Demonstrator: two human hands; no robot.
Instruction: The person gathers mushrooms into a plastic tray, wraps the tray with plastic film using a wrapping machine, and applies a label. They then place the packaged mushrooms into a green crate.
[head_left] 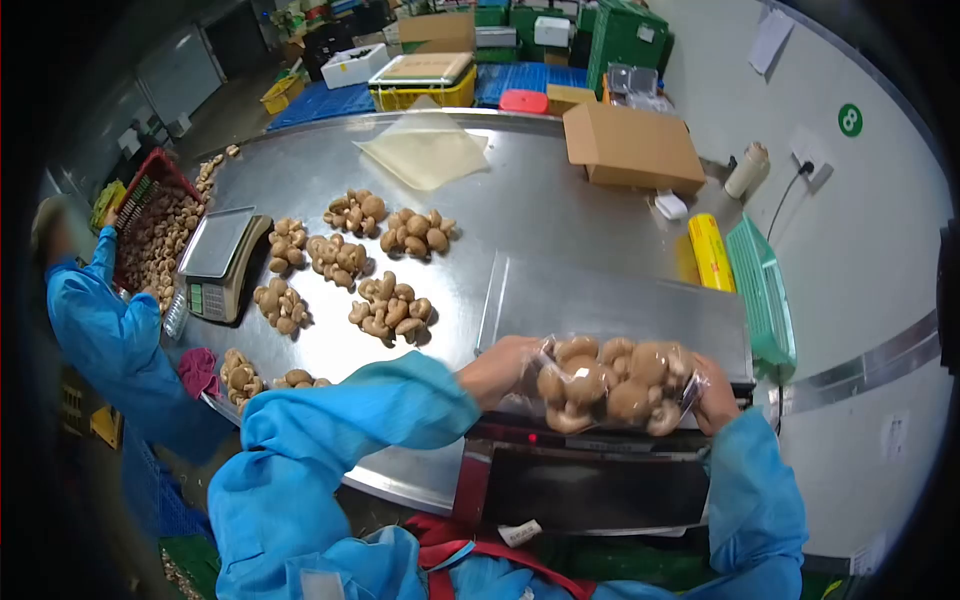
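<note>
Both hands clamp a film-wrapped pack (610, 385) of mushrooms at lower centre of the frame: left hand (500, 368) on its left end, right hand (712, 395) on its right, above the machine (600, 300). This looks like the wrapping step. Tightening the film calls for an even, level grip.

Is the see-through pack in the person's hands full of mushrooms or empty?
Full. Brown mushrooms crowd the clear plastic pack from end to end, with the left hand and the right hand gripping its sides.
</note>
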